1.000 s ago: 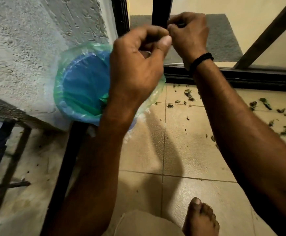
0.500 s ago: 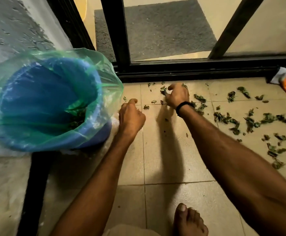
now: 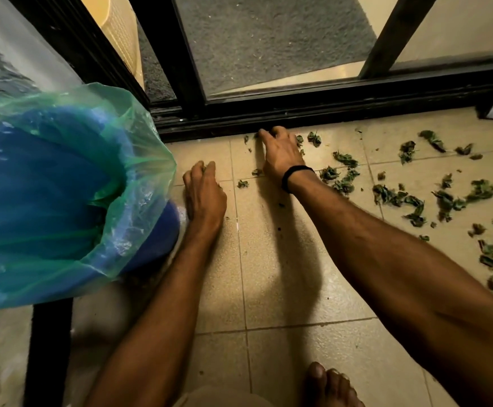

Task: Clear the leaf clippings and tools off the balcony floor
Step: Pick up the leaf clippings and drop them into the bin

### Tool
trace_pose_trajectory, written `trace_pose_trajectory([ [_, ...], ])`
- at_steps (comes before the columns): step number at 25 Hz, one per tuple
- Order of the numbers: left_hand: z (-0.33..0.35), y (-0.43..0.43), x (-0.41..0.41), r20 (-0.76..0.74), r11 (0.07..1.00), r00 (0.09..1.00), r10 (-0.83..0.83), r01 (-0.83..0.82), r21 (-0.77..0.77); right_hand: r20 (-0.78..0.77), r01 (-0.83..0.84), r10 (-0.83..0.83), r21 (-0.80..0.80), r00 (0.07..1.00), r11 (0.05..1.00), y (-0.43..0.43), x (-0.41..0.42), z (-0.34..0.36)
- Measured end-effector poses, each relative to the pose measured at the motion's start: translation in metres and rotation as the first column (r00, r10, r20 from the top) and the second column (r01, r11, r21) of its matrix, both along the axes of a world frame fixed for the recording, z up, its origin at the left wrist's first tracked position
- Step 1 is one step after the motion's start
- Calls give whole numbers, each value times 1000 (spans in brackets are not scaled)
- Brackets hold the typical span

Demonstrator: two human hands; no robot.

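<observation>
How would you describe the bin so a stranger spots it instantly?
Follow the black door track to its left end. There, just left of the left hand, stands a round blue bin. It alone wears a translucent green bag over its rim.

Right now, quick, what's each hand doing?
Left hand: curled, pinching leaf clippings.
Right hand: fingers bent over clippings by the door track; grip cannot be told.

Lined bin [image 3: 63, 201] at left. Left hand [image 3: 204, 195] on floor [image 3: 283, 295] just right of it. Right hand [image 3: 280, 154] further back, at door track [image 3: 312, 116]. Leaf clippings [image 3: 415, 201] mostly right of both hands. Mat [image 3: 268, 39] behind door.
</observation>
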State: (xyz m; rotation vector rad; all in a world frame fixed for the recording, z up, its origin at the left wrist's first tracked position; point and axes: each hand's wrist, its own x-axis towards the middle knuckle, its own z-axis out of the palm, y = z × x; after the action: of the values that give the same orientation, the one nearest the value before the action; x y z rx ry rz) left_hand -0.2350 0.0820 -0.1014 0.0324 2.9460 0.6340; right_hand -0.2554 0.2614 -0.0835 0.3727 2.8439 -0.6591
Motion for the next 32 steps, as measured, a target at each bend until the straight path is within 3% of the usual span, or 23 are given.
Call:
trace_pose_trajectory([
  [3,-5,5,32,-111,993,992,-51,62,103,22,-97,96,36,995,995,-8,-11,-2],
  [6,-14,5,40,-172,991,984,-55,75,112,-23,-191,193,74,981,979,-22,-15,-4],
  [12,-15,18,32,-170,979,985,-31,64,195,-175,-114,141,154,975,982,-22,23,2],
  [16,-15,35,36,-160,976,973,-168,188,113,-244,181,-159,70,957,981,29,29,13],
  [19,-16,39,38,-111,972,980,-168,183,146,-70,276,-272,60,960,959,59,16,12],
  [21,-14,42,38,-112,974,981,-155,171,147,26,201,-202,34,979,979,57,17,7],
  [25,-9,54,27,-45,961,974,-223,228,154,37,-27,28,-14,999,1000,39,24,5],
  [28,-5,62,15,7,956,968,-252,248,158,36,-209,207,36,978,977,29,28,8],
  [32,-2,68,8,79,945,947,-312,301,129,-101,-145,155,105,983,984,19,50,-1],
])
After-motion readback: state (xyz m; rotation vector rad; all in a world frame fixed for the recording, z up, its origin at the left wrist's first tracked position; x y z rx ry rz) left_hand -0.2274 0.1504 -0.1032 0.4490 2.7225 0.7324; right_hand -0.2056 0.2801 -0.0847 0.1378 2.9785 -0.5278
